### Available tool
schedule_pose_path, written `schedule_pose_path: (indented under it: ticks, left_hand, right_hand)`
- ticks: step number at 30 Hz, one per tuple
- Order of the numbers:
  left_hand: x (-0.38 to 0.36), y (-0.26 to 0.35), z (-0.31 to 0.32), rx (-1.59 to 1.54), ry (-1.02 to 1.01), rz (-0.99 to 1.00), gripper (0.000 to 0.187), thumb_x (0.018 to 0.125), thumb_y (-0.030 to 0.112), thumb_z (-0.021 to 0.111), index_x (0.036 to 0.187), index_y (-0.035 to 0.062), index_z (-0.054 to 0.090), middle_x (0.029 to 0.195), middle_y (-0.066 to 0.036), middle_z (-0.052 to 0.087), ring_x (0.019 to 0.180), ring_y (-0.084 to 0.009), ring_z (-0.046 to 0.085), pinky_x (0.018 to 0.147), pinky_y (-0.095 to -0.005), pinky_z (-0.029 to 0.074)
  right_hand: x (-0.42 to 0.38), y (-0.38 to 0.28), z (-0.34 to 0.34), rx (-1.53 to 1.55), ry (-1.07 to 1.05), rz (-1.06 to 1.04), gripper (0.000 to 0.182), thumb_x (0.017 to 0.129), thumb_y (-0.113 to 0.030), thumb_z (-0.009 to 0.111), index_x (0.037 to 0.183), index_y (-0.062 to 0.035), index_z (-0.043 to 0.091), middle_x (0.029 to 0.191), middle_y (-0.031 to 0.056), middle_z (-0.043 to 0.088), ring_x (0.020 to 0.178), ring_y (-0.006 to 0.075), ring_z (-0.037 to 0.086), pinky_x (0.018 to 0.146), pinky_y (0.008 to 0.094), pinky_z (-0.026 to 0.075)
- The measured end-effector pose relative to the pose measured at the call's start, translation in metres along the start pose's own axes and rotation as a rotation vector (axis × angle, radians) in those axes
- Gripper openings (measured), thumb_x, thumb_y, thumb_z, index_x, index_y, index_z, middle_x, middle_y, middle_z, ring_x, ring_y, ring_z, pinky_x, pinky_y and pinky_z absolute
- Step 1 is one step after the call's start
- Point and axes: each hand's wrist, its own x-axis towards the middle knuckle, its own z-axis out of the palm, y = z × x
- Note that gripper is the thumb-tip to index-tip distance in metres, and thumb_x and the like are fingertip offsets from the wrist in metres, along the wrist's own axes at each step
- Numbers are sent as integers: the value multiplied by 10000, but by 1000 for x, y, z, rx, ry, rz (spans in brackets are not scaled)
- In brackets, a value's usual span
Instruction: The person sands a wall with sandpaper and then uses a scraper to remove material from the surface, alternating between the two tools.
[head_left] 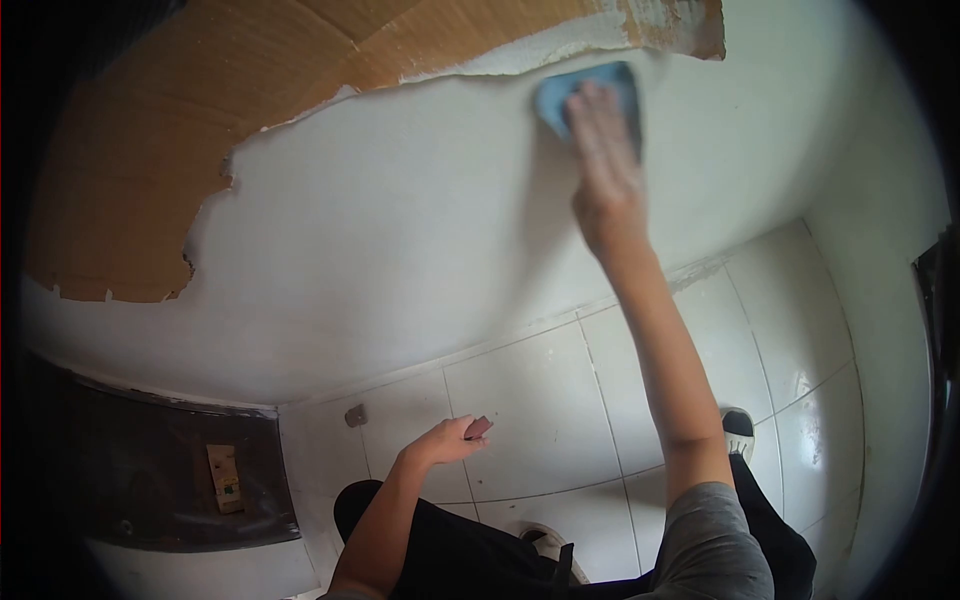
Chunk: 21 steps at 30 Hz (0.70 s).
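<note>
My right hand [608, 150] presses a blue cloth [555, 98] against the white wall [400, 210], just below the torn edge of brown cardboard [190, 120]. The hand is slightly blurred, its fingers stretched over the cloth. Lower down, my left hand [447, 440] is closed round a small reddish-brown piece [479, 428], held in front of my knee above the tiled floor.
White floor tiles [530, 400] run along the wall's foot, with a small grey-brown piece [355, 415] on them. A dark panel [150, 470] at lower left bears a tan block [225, 478]. My shoes [738, 432] stand on the tiles.
</note>
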Motion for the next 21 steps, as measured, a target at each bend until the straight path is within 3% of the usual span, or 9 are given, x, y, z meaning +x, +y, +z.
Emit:
schedule_pose_path:
  ticks: [2, 4, 8, 12, 14, 15, 18, 20, 21]
  left_hand:
    - [-1, 5, -1, 5, -2, 6, 516, 960, 462, 678, 1124, -22, 606, 1024, -230, 705, 939, -349, 678, 835, -424, 520]
    - [0, 11, -1, 35, -11, 6, 514, 961, 458, 678, 1131, -21, 607, 1039, -232, 707, 949, -352, 680, 842, -423, 522]
    - [10, 17, 1, 24, -18, 31, 505, 975, 474, 680, 1133, -1, 615, 1023, -196, 704, 942, -302, 667, 841, -400, 517]
    - [13, 27, 0, 9, -16, 76, 505, 982, 474, 672, 1146, 0, 614, 1028, -204, 705, 941, -309, 669, 845, -401, 519]
    - [17, 26, 4, 21, -26, 88, 507, 986, 472, 668, 1154, -3, 612, 1035, -209, 706, 948, -309, 671, 851, -400, 520]
    - [18, 25, 4, 41, -30, 82, 509, 987, 471, 666, 1156, -7, 611, 1039, -211, 707, 953, -309, 673, 856, -399, 520]
    - [22, 29, 1, 116, -48, 57, 519, 989, 468, 663, 1160, -19, 609, 1068, -220, 710, 983, -314, 680, 873, -398, 521]
    - [18, 36, -1, 95, -57, 46, 528, 990, 468, 661, 1160, -28, 607, 1095, -228, 710, 1006, -324, 684, 884, -400, 522]
    - [13, 44, -4, 53, -58, 48, 532, 990, 469, 660, 1158, -32, 606, 1109, -233, 710, 1018, -331, 685, 887, -403, 522]
  right_hand:
    - [2, 15, -9, -103, 81, 76, 806, 706, 258, 434, 1473, 28, 522, 1527, 237, 509, 1450, 399, 455, 1168, 470, 429]
    - [2, 5, -1, 6, 84, 81, 815, 695, 263, 434, 1471, 29, 523, 1525, 251, 503, 1446, 408, 455, 1170, 474, 429]
    - [2, -36, -3, 19, -207, -87, 693, 794, 160, 526, 1468, 0, 527, 1533, 165, 532, 1453, 312, 478, 1188, 543, 374]
    - [10, -2, -6, -42, 20, 91, 719, 777, 190, 526, 1479, 37, 497, 1561, 182, 496, 1454, 354, 464, 1194, 519, 371]
    - [6, -13, -5, 92, -43, 87, 701, 792, 173, 528, 1478, 28, 502, 1564, 173, 494, 1465, 336, 453, 1210, 501, 356]
    - [8, -20, -11, 66, -169, -7, 678, 808, 157, 521, 1472, 19, 511, 1559, 166, 502, 1465, 315, 457, 1211, 492, 363]
    - [16, -18, -24, -58, -247, -114, 670, 814, 151, 510, 1469, 12, 518, 1556, 162, 506, 1460, 305, 466, 1206, 485, 374]
    - [16, -3, -24, -4, -86, 98, 688, 785, 166, 507, 1457, 19, 523, 1548, 176, 508, 1459, 328, 462, 1209, 482, 373]
    - [17, -7, -22, 9, -65, 102, 700, 777, 211, 489, 1446, 13, 538, 1529, 190, 520, 1440, 347, 476, 1183, 465, 415]
